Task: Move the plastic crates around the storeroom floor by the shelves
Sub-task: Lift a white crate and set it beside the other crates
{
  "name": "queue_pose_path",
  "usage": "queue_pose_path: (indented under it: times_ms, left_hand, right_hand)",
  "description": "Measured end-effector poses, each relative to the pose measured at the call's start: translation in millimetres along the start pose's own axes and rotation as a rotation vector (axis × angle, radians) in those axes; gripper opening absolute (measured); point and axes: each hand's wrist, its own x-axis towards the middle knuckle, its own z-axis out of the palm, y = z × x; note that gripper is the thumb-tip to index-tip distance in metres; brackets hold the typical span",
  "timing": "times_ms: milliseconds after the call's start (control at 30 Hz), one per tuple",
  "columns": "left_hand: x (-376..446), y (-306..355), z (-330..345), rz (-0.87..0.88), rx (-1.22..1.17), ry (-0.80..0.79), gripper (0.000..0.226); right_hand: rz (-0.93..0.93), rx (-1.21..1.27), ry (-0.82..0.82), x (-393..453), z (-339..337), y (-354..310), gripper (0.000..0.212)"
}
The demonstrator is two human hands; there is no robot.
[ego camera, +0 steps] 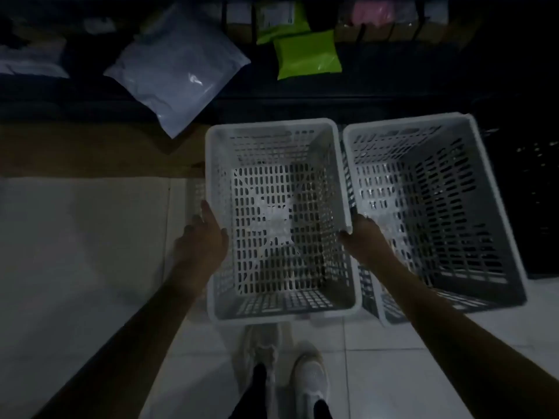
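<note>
Gripping the near crate [279, 219] by its two long sides, the person had the left hand [201, 240] spread flat against the outer wall just under the rim, fingers loosely open, and the right hand [364, 240] wrapped over the opposite rim in the narrow gap beside the second crate [432, 213]. Both crates were white perforated plastic, empty, standing side by side and nearly touching on the tiled floor [393, 358] right at the foot of the dark shelves [393, 95], with the person's shoes [308, 379] just behind the held one. Such a crate would likely be light and fairly stiff, though the slotted walls could flex if squeezed at mid-height; the thick rolled rim looked the soundest place to hold, one hand on each long side. The smooth plastic could slip under a flat palm, so the left hand probably needed to hook over the rim. A pale bagged parcel [178, 68] overhung the shelf edge at left, and green packets [308, 55] lay farther back.
</note>
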Motion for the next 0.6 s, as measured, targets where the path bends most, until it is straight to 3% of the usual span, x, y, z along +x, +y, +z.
queue_pose_path:
  times_ms: [67, 167, 267, 367, 600]
  left_hand:
    - [18, -4, 23, -0.025, -0.014, -0.025, 0.079]
    - [34, -10, 51, -0.043, -0.052, -0.060, 0.074]
    - [37, -13, 67, -0.025, -0.045, 0.000, 0.066]
    - [46, -17, 66, -0.149, -0.196, -0.035, 0.049]
    - [51, -33, 60, -0.051, -0.260, -0.126, 0.054]
  right_hand:
    - [-0.010, 0.008, 0.022, 17, 17, 8, 0.037]
    - [-0.018, -0.172, 0.157, 28, 30, 8, 0.020]
    - [-0.025, -0.320, 0.166, 33, 36, 5, 0.017]
    - [0.004, -0.296, 0.143, 41, 45, 6, 0.021]
    - [-0.011, -0.133, 0.160, 43, 40, 8, 0.011]
